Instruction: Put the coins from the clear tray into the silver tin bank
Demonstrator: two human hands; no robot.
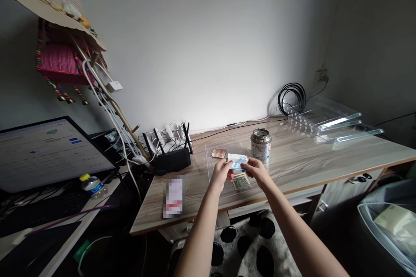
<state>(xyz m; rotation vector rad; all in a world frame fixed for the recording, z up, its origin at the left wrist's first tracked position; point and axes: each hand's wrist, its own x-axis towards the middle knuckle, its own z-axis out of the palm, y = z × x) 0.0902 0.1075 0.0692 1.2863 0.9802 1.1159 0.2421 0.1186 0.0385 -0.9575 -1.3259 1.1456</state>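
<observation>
You are holding a pale blue banknote (237, 161) between both hands, just above the tabletop (312, 160). Your left hand (222, 173) pinches its left end with fingers closed on the paper, and your right hand (256, 169) grips the right end the same way, so the note is stretched flat between them and lifted clear of the surface.

Directly beneath your hands a greenish banknote (241, 181) lies flat on the tabletop, and a reddish banknote (219, 152) lies a little further back and to the left, apart from the other two. All three sit over what looks like a clear plastic sheet (211, 169), though its edges are hard to make out. A small metal tin (261, 144) with its lid on stands just beside your right hand, toward the wall.

Judging from this, the handling of the notes is partway along: two are laid down separately, one is in your hands and not yet set anywhere. Whether the tin holds more cannot be told, since it is closed.

Off to the right, clear plastic trays (328, 123) are stacked near a coil of black cable (291, 95). To the left stand a black router (172, 158) and a monitor (48, 151).
</observation>
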